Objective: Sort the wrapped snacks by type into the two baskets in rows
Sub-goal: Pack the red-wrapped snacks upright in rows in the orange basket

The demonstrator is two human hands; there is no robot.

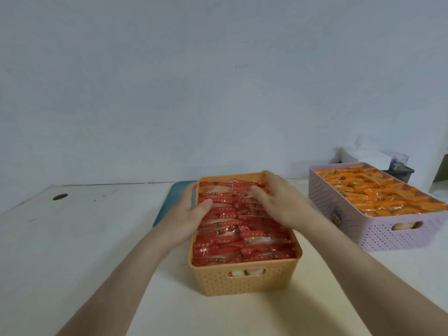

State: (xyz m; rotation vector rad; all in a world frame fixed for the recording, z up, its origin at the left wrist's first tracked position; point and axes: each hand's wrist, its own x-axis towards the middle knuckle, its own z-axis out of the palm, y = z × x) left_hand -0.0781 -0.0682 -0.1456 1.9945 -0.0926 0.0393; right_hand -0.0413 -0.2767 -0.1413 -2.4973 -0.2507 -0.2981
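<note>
Red snacks [242, 229], both hands [190, 214] [278, 202] resting on top

Left of orange basket [244, 282]: bare table [84, 238] lay open.
Right of it: narrow gap, then pink basket [378, 229] (packed full) blocked.
Over it: left hand [191, 214] and right hand [278, 202] crowded the far half.

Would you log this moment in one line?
left hand: orange basket rim, thumb on red snacks; right hand: on red snacks; pink basket: orange snacks
</note>
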